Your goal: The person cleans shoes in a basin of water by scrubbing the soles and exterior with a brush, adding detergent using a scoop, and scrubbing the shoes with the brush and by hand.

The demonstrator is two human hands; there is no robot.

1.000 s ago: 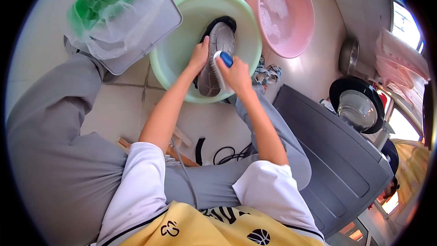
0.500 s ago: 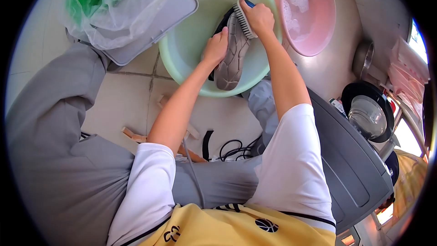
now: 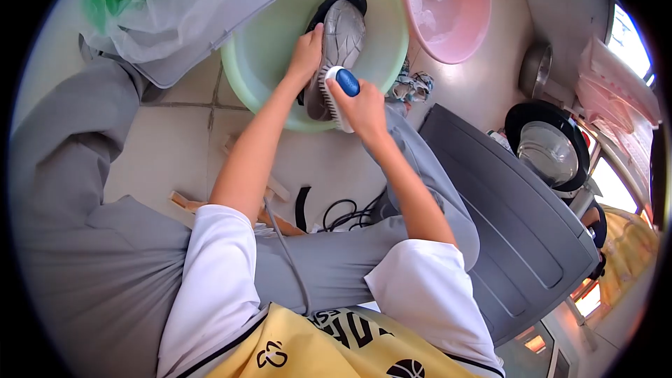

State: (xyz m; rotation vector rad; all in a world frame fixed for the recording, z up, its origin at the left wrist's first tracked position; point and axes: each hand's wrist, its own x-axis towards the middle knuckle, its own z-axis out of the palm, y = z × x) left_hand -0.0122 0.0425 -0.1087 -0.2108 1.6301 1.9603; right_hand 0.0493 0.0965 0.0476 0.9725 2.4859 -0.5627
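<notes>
A dark shoe (image 3: pixel 344 33) is held sole up over the light green basin (image 3: pixel 389 10), its grey sole facing me. My left hand (image 3: pixel 306 56) grips the shoe's left side, thumb along the edge of the sole. In my right hand (image 3: pixel 358 103) is a white scrubbing brush (image 3: pixel 334 98) with a blue top. Its bristles lie against the lower part of the sole, near the end closest to me.
A pink basin (image 3: pixel 458 14) with suds stands right of the green one. At the upper left is a grey bin (image 3: pixel 203 35) with a plastic liner. A dark grey cabinet-like box (image 3: pixel 504 217) is on the right; black cables (image 3: pixel 343 213) lie between my legs.
My right hand has brought the brush from the sole's far end down to its near end. The basins and shoe appear shifted left and up, as the view has moved.
</notes>
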